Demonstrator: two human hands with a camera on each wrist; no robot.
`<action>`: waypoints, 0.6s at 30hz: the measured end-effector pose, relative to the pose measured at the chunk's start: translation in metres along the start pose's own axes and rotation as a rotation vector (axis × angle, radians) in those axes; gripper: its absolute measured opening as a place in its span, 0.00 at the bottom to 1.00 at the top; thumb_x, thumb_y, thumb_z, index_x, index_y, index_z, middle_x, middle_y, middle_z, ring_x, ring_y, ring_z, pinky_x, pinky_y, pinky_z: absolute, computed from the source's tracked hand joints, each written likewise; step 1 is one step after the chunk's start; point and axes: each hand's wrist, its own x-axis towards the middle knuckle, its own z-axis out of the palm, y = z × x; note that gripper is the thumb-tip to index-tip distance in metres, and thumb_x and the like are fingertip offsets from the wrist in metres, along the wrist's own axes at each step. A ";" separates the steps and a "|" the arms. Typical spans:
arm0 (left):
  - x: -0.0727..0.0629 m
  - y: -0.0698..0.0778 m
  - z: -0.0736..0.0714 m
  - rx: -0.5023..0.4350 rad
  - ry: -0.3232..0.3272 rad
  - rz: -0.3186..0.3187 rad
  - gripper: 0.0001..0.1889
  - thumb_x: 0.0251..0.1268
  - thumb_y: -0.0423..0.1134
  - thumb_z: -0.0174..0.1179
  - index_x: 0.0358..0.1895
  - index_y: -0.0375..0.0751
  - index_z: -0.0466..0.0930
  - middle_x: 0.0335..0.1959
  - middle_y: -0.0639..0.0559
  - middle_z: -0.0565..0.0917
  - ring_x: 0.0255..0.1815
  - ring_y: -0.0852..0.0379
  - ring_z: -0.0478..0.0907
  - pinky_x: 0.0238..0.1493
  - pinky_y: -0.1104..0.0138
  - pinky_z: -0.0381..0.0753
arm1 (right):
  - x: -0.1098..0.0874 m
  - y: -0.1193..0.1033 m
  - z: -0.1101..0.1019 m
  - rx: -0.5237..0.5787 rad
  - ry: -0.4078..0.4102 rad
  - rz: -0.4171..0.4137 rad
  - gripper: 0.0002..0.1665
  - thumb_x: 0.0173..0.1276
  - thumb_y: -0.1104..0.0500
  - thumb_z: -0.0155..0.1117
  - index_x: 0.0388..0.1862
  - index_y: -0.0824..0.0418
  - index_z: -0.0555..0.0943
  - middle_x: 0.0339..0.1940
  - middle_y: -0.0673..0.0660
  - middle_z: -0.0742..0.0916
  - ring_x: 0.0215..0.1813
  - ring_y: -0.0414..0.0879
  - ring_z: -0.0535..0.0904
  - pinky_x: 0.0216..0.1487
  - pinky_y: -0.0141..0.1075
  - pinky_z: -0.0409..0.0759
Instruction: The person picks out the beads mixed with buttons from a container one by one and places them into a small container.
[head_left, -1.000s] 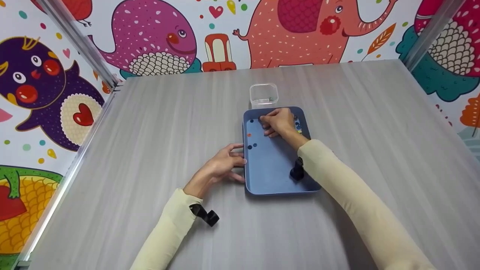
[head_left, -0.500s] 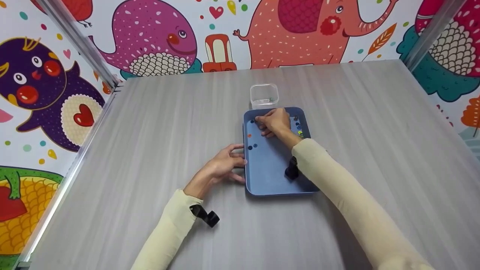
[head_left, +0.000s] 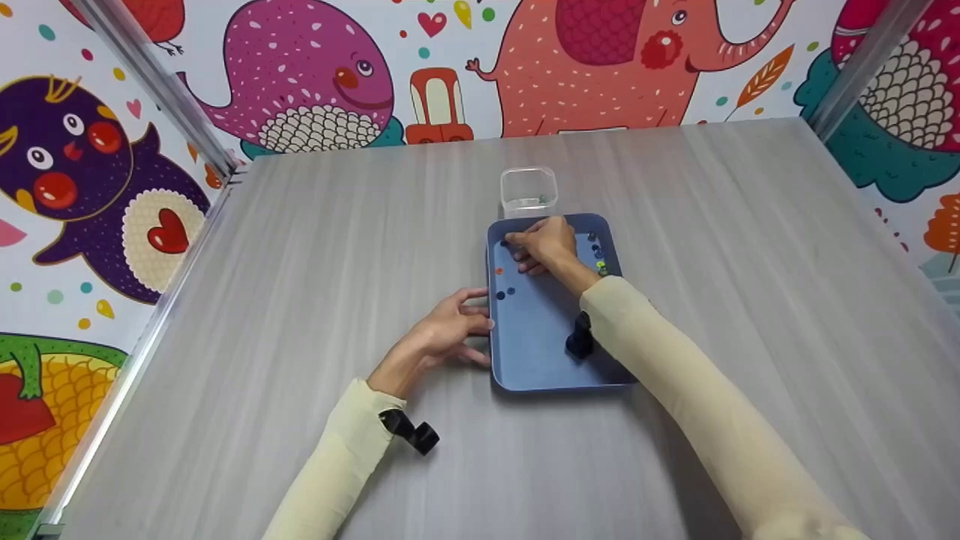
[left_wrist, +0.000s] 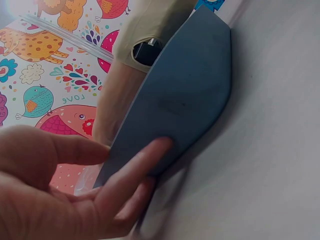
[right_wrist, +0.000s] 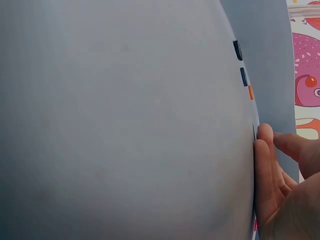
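Note:
A blue rectangular tray [head_left: 540, 330] lies on the table with several small round button-like pieces along its sides. My left hand [head_left: 444, 328] is beside its left wall; in the left wrist view, extended fingers [left_wrist: 137, 162] touch the outer wall. Over the tray's far left part is my right hand [head_left: 551, 244]. Its fingertips are right at a dark piece [head_left: 505, 243] by the left wall. In the right wrist view, fairly straight fingers [right_wrist: 265, 165] reach to the tray floor, the thumb close beside them. An orange piece [right_wrist: 251, 92] and dark pieces lie nearby.
Right behind the tray stands a clear plastic container [head_left: 528, 191] with something small in it. Several dark and yellow pieces [head_left: 601, 265] lie along the tray's right side. Wall panels with printed animals border the grey table [head_left: 337, 247].
My right hand has moved left inside the tray, to the dark piece in the far left corner. More pieces along the right side are now uncovered. The left hand has stayed put.

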 end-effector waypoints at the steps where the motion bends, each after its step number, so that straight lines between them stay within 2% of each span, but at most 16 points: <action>1: 0.000 0.000 0.000 -0.002 -0.001 0.002 0.34 0.68 0.24 0.51 0.76 0.38 0.55 0.69 0.31 0.70 0.61 0.39 0.77 0.36 0.53 0.92 | 0.000 0.000 0.000 -0.003 -0.002 -0.003 0.16 0.64 0.53 0.73 0.36 0.67 0.88 0.20 0.56 0.89 0.15 0.42 0.83 0.17 0.33 0.84; 11: 0.001 -0.001 -0.001 -0.002 -0.004 0.002 0.33 0.68 0.24 0.51 0.76 0.38 0.55 0.69 0.32 0.70 0.61 0.40 0.77 0.36 0.53 0.92 | -0.003 -0.003 0.004 -0.020 -0.002 -0.015 0.14 0.65 0.54 0.72 0.36 0.66 0.88 0.22 0.57 0.89 0.15 0.41 0.83 0.16 0.32 0.83; 18: 0.002 -0.001 -0.001 0.013 -0.001 -0.003 0.33 0.69 0.24 0.51 0.76 0.39 0.55 0.69 0.32 0.70 0.61 0.41 0.78 0.34 0.55 0.92 | 0.000 -0.004 0.005 -0.014 0.001 -0.004 0.12 0.64 0.56 0.72 0.38 0.65 0.89 0.18 0.53 0.88 0.13 0.40 0.81 0.15 0.31 0.83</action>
